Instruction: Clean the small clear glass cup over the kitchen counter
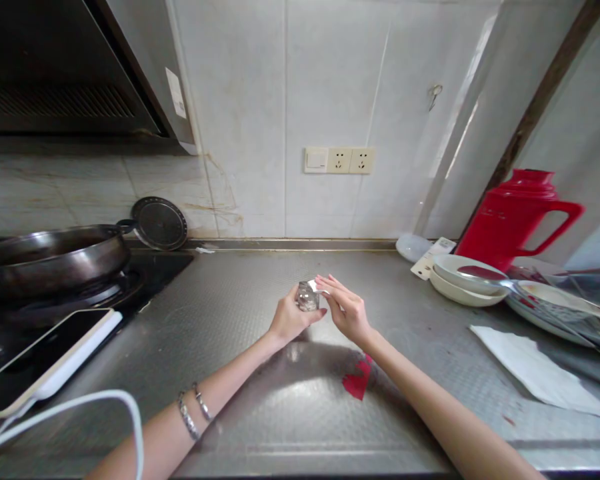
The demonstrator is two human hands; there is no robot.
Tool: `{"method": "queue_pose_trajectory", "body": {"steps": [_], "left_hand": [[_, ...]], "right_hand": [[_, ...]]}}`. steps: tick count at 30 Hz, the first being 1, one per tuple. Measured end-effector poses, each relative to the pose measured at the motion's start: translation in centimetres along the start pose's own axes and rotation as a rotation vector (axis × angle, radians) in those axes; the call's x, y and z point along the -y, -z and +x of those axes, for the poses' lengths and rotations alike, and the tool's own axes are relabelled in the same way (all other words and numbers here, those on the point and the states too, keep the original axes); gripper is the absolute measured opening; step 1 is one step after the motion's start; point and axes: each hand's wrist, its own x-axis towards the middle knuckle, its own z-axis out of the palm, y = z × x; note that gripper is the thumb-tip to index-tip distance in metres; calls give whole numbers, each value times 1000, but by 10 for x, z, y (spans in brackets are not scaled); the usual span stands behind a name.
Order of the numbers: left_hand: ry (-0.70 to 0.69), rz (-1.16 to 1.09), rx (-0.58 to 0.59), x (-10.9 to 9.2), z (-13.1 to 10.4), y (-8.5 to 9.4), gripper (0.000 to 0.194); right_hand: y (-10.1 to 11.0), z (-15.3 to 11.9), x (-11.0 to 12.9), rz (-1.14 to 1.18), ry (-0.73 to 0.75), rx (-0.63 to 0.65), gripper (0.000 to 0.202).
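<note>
Above the middle of the steel counter, my left hand (289, 319) is wrapped round a small clear glass (307, 297). My right hand (349, 311) is at the glass's upper right side, its fingers closed on a small white piece (313, 286) that looks like tissue or paper. That piece touches the rim or side of the glass; which one I cannot tell. A torn red scrap (356, 385) lies on the counter below my right wrist.
A pan (55, 257) sits on the black stove at left, with a phone (45, 353) and white cable in front. At right are stacked bowls (467, 295), a red thermos jug (513, 220), a plate with utensils and a white paper sheet (540, 370).
</note>
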Motion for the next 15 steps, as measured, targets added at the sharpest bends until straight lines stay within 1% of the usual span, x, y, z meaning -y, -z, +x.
{"method": "queue_pose_trajectory", "body": {"steps": [3,6,8,9,11,13,15], "left_hand": [[-29,6,-4,1,1,1,45],[-52,12,-9,1,2,2,42],[-57,6,-9,1,3,2,41],[-56,2,-7,1,3,2,42],[-51,-9,5,1,1,2,46],[-54,-13,21,0,0,2,52],[-72,-10,33,-1,-1,2,54]], "right_hand": [[0,0,4,-15,24,3,39],[0,-1,10,-12,98,64,43],[1,-1,10,1,108,87,41],[1,-1,9,7,86,79,39],[0,-1,6,20,-2,32,34],[-2,0,3,31,-132,-16,30],[-3,1,2,47,-270,-31,27]]}}
